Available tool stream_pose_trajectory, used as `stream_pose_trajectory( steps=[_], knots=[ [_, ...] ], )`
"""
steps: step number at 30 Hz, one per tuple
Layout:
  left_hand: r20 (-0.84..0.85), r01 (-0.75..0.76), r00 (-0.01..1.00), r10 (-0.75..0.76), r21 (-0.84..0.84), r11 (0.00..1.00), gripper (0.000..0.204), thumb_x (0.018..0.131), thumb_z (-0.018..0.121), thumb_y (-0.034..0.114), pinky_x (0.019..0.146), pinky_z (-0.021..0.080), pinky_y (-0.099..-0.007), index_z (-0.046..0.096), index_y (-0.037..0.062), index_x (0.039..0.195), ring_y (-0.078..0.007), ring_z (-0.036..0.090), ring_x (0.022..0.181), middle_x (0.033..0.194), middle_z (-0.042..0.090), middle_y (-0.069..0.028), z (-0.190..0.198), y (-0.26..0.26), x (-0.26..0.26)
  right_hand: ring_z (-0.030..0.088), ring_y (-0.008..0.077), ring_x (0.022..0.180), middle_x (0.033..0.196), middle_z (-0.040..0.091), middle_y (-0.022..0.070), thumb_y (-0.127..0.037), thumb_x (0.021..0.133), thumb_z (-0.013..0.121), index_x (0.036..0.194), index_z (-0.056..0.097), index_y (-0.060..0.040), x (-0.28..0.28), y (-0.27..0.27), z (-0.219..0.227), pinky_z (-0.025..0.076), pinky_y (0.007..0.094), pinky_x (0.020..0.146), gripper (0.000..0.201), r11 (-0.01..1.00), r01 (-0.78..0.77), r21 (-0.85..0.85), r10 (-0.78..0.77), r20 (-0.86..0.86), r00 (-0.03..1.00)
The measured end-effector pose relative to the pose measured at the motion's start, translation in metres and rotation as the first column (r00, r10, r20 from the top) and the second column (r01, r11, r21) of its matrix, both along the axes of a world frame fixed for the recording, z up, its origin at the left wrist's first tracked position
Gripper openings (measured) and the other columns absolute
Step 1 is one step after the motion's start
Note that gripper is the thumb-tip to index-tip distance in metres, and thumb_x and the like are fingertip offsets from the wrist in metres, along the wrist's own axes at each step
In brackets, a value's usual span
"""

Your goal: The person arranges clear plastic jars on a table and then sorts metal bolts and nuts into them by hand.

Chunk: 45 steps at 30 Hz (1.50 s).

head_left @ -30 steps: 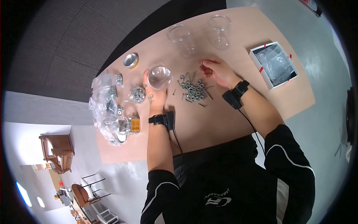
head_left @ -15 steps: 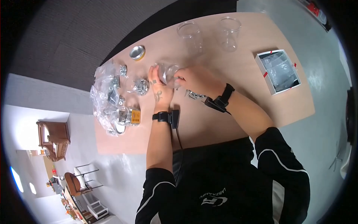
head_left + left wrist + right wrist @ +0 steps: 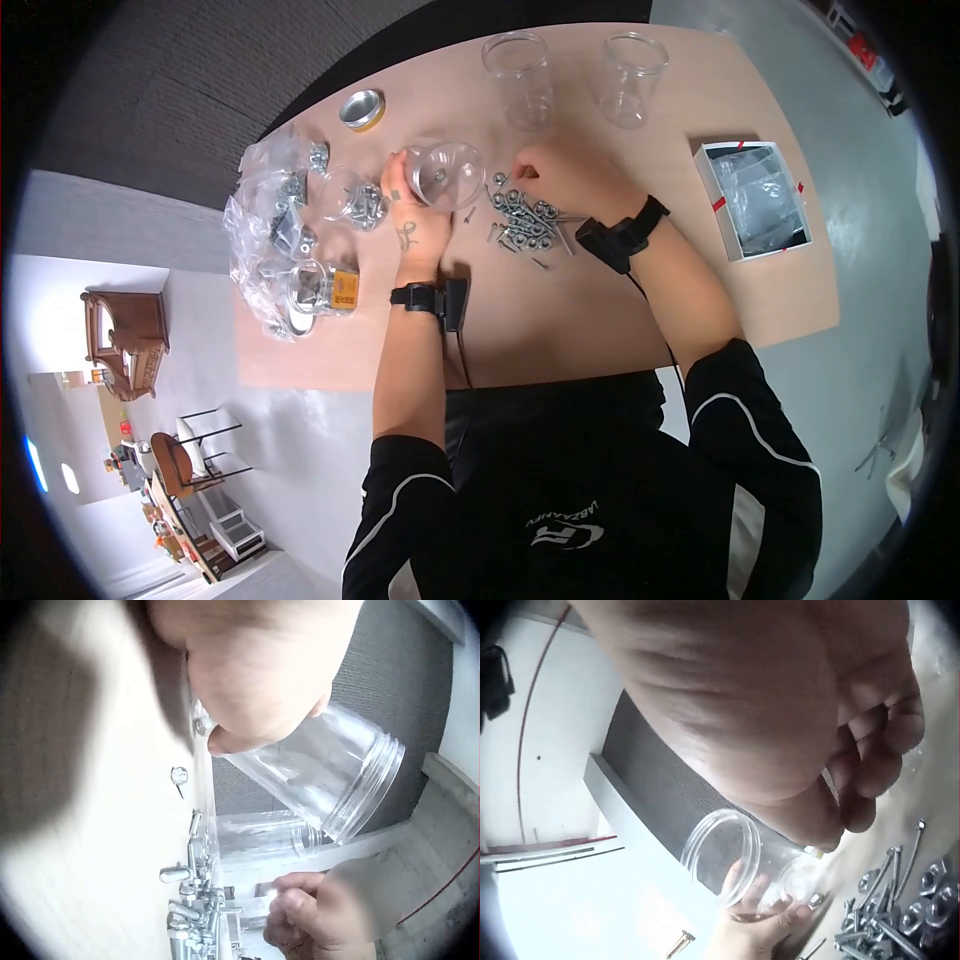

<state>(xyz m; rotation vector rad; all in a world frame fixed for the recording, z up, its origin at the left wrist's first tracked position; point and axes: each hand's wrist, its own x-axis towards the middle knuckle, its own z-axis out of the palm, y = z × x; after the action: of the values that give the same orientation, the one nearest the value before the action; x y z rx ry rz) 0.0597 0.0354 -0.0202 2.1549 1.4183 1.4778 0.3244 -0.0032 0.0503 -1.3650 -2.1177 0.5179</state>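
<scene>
The head view showed the left hand (image 3: 415,222) curled round a clear plastic jar (image 3: 452,178) above the left side of the pale worktop (image 3: 570,330), its threaded mouth up and tipped toward the right hand (image 3: 580,185). A small nut (image 3: 817,901) showed near the jar's base; whether it lay inside could not be told. The right hand hung just beyond a loose pile of bolts and nuts (image 3: 525,222), its fingers bent in toward the thumb; the pictures did not show whether anything sat between them. A single bolt (image 3: 470,214) lay between the jar and the pile, and another loose screw (image 3: 541,264) lay on the pile's near side. Left of the left hand stood a second clear jar with metal hardware (image 3: 367,207) in it, beside a crumpled plastic bag (image 3: 262,195) and a jar with an orange label (image 3: 343,290). Farther back lay a round metal lid (image 3: 362,108) with a gold-coloured edge. Two more clear jars, one left (image 3: 527,95) and one right (image 3: 632,90), stood upright near the far edge, and a white box (image 3: 728,230) holding clear plastic packets (image 3: 765,200) rested at the right.
</scene>
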Motion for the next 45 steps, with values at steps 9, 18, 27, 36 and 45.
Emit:
stream_pose_trajectory(
  steps=[9,18,27,36,45],
  knots=[
    [0.009,-0.012,1.000,0.012,-0.062,0.998,0.090,0.074,0.085,0.001,0.117,0.042,-0.0473,0.043,0.0055,0.153,-0.0444,0.046,0.142,0.152,0.046,-0.0256,0.008,-0.005,0.001,0.074,0.0375,0.091,0.095,0.077,0.0175,-0.021,0.091,0.071,0.100,0.079,-0.0068,-0.022,0.010,-0.044,0.059,0.0487,0.083,0.018,0.993,0.010,-0.116,-0.007,0.026,1.000],
    [0.045,-0.008,0.999,0.009,-0.014,1.000,0.088,0.074,0.087,-0.001,0.115,0.046,-0.0449,0.047,0.0105,0.152,-0.0442,0.045,0.143,0.156,0.041,-0.0249,0.005,-0.003,0.003,0.070,0.0324,0.080,0.088,0.073,0.0153,-0.018,0.086,0.074,0.091,0.072,-0.0012,-0.019,0.003,-0.009,0.055,0.0423,0.074,0.018,0.966,-0.003,-0.258,0.038,0.129,0.991],
    [-0.030,-0.025,0.999,0.025,0.002,1.000,0.085,0.076,0.087,0.002,0.113,0.049,-0.0439,0.048,0.0125,0.152,-0.0422,0.049,0.141,0.155,0.045,-0.0230,0.003,-0.002,0.004,0.074,0.0274,0.078,0.091,0.077,0.0133,-0.016,0.092,0.077,0.099,0.076,-0.0050,-0.037,-0.017,0.040,0.057,0.0345,0.071,0.013,0.996,-0.084,0.029,0.089,-0.404,0.911],
    [-0.012,-0.001,1.000,0.000,-0.090,0.996,0.086,0.076,0.087,0.001,0.110,0.051,-0.0430,0.049,0.0150,0.152,-0.0426,0.051,0.138,0.159,0.041,-0.0223,0.005,-0.006,0.002,0.073,0.0255,0.074,0.085,0.076,0.0134,-0.016,0.093,0.076,0.107,0.077,-0.0055,-0.044,-0.009,0.018,0.056,0.0357,0.068,0.017,0.993,-0.094,0.071,0.110,-0.286,0.952],
    [0.047,-0.027,0.998,0.029,-0.058,0.998,0.088,0.076,0.087,-0.001,0.113,0.048,-0.0433,0.048,0.0154,0.153,-0.0441,0.045,0.144,0.159,0.040,-0.0234,0.003,-0.003,0.002,0.074,0.0273,0.074,0.084,0.076,0.0151,-0.016,0.094,0.070,0.101,0.075,-0.0012,-0.031,0.001,0.016,0.056,0.0373,0.069,0.017,0.993,0.073,-0.089,-0.090,-0.203,0.975]
  ],
)
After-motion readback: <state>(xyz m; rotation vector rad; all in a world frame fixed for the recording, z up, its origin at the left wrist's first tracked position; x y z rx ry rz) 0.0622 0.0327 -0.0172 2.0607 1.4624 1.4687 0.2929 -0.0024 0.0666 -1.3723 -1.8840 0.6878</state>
